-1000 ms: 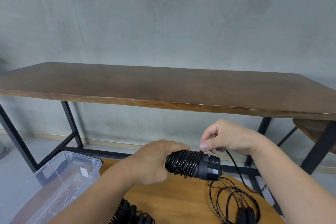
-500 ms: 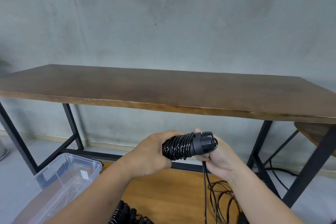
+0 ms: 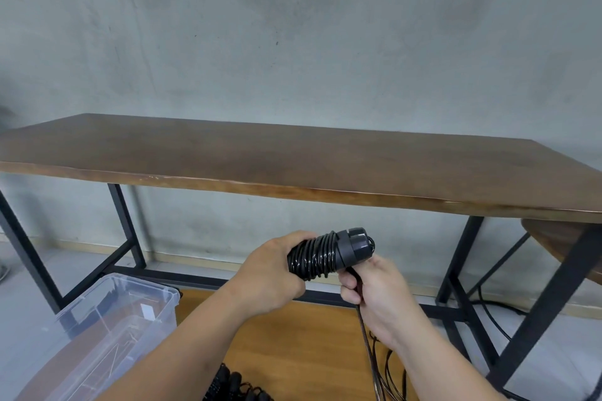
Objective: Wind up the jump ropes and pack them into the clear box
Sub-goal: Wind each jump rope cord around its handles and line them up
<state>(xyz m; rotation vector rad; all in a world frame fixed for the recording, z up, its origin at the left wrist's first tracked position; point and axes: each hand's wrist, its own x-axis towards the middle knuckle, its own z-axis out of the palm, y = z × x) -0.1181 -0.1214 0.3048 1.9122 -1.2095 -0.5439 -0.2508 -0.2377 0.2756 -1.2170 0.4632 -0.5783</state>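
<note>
My left hand (image 3: 272, 273) grips the black jump rope handles (image 3: 329, 252), which lie nearly level with shiny black cord coiled around them. Just below the handles' right end, my right hand (image 3: 374, 295) is closed on the loose cord (image 3: 366, 335), which runs down from my fist to loose loops on the light wooden surface (image 3: 293, 342). The clear box (image 3: 114, 325) stands at the lower left, open, apart from both hands. More wound black ropes (image 3: 234, 386) lie at the bottom edge between my arms.
A long dark wooden table (image 3: 293, 166) on black metal legs stands in front of me against a grey wall. A round dark stool top (image 3: 560, 244) shows at the right. Black cables lie on the floor under the table.
My right hand has dropped from above the handles to below their right end and now pulls the cord taut downward. The wound bundle has risen slightly and tilted up to the right.
</note>
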